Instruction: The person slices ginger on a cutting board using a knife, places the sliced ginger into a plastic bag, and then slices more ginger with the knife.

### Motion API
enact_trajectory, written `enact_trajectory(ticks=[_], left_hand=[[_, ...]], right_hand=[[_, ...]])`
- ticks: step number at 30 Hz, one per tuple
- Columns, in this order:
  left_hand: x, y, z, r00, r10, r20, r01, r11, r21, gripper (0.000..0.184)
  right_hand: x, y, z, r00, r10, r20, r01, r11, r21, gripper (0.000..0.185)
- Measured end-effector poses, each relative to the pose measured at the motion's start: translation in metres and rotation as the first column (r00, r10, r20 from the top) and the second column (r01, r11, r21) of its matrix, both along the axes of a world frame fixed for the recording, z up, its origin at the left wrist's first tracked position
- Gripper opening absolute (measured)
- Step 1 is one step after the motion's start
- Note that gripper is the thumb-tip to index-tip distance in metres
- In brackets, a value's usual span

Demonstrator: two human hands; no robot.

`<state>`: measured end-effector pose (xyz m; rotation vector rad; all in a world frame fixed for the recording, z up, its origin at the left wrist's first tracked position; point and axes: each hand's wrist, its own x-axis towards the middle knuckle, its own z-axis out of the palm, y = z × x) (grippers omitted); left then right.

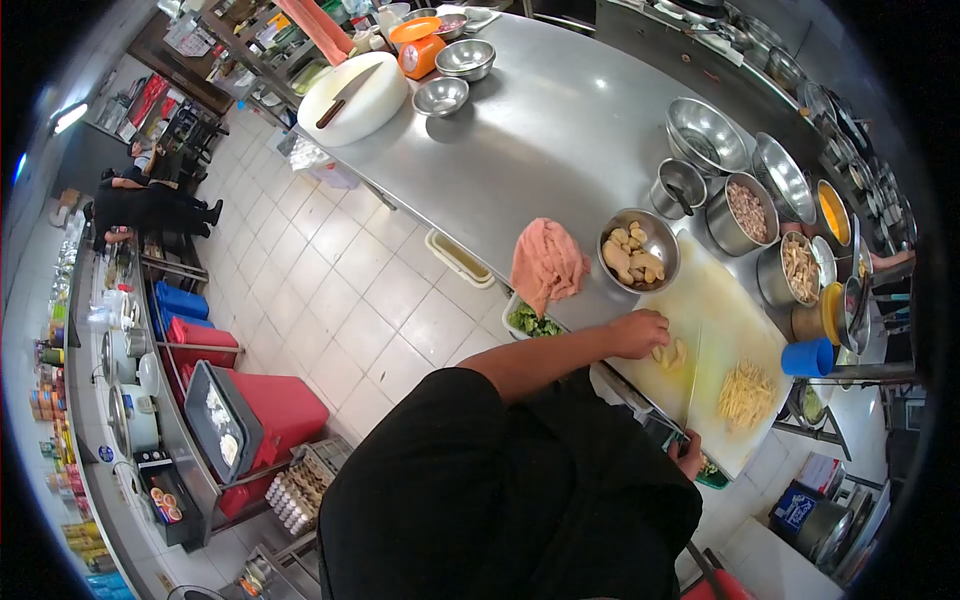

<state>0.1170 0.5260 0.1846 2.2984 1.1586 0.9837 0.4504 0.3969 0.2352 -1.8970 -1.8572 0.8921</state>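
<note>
On the pale cutting board (700, 270), my left hand (640, 333) has its fingers bent together beside pale yellow slices (672, 354); whether it grips a piece is too small to tell. My right hand (686, 456), at the board's near edge, is closed on the handle of a knife (694, 375), whose blade lies across the board to the right of the slices. Farther right is a pile of thin yellow strips (747, 394). A steel bowl (612, 227) of ginger-like roots (632, 262) stands behind my left hand. A pink cloth (548, 262) lies left of the bowl.
Steel pots of chopped food (745, 212) and a blue cup (807, 357) line the board's far right side. A round white board (380, 105) with another knife, an orange scale (420, 55) and steel bowls stand at the back left. Other people (155, 205) are far left.
</note>
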Motion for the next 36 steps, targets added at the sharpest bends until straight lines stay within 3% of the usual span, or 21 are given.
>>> enact_trajectory(ticks=[10,13,19,22,25,27,28,29,30,31,32,34,36], left_hand=[[-0.022,-0.015,0.022,0.987,-0.158,-0.011,0.158,0.987,0.006,0.014],[-0.021,-0.013,0.022,0.980,-0.164,-0.113,0.165,0.986,0.007,0.015],[-0.025,-0.008,0.030,0.967,-0.231,-0.110,0.229,0.973,-0.024,0.014],[-0.022,-0.008,0.030,0.978,-0.208,0.003,0.207,0.977,0.045,0.011],[-0.019,-0.004,0.023,0.965,-0.191,-0.181,0.194,0.981,-0.003,0.011],[-0.022,0.000,0.015,0.970,-0.166,-0.177,0.175,0.984,0.039,0.011],[-0.015,0.001,0.004,0.972,-0.178,-0.153,0.187,0.981,0.046,0.011],[-0.009,0.005,-0.022,0.967,-0.143,-0.211,0.136,0.990,-0.049,0.011],[-0.010,0.003,-0.027,0.973,-0.120,-0.198,0.149,0.979,0.137,0.010],[-0.010,-0.002,0.008,0.941,-0.146,-0.306,0.116,0.987,-0.115,0.011],[-0.007,-0.007,0.028,0.925,-0.123,-0.361,0.052,0.979,-0.198,0.012],[-0.003,-0.015,0.040,0.982,-0.049,-0.184,0.018,0.985,-0.170,0.012],[0.000,-0.018,0.046,0.984,-0.004,-0.180,-0.030,0.982,-0.188,0.011]], right_hand=[[-0.006,-0.002,0.005,0.999,-0.036,-0.035,0.035,0.999,-0.028,0.036],[-0.008,-0.003,0.010,1.000,-0.016,-0.021,0.016,1.000,-0.014,0.035],[-0.003,-0.004,0.007,0.994,0.065,-0.092,-0.051,0.989,0.142,0.029],[-0.014,-0.001,0.035,0.998,0.000,-0.059,-0.001,1.000,-0.013,0.027],[-0.009,-0.003,0.029,0.980,-0.055,-0.192,0.043,0.997,-0.066,0.025],[-0.001,-0.003,0.015,0.974,-0.071,-0.217,0.057,0.996,-0.069,0.028],[0.010,-0.004,-0.007,0.964,-0.017,-0.267,0.026,0.999,0.029,0.034],[0.000,-0.003,0.018,0.961,-0.044,-0.273,0.035,0.999,-0.036,0.039],[0.008,-0.002,0.013,0.973,-0.004,-0.229,-0.002,1.000,-0.026,0.040],[0.011,0.000,0.013,0.966,0.008,-0.258,-0.010,1.000,-0.005,0.040],[0.013,0.003,0.020,0.976,-0.021,-0.218,0.001,0.996,-0.092,0.037],[0.025,0.008,0.020,0.978,-0.080,-0.190,0.028,0.964,-0.263,0.034],[0.025,0.012,0.034,0.985,-0.029,-0.170,-0.001,0.985,-0.174,0.035]])
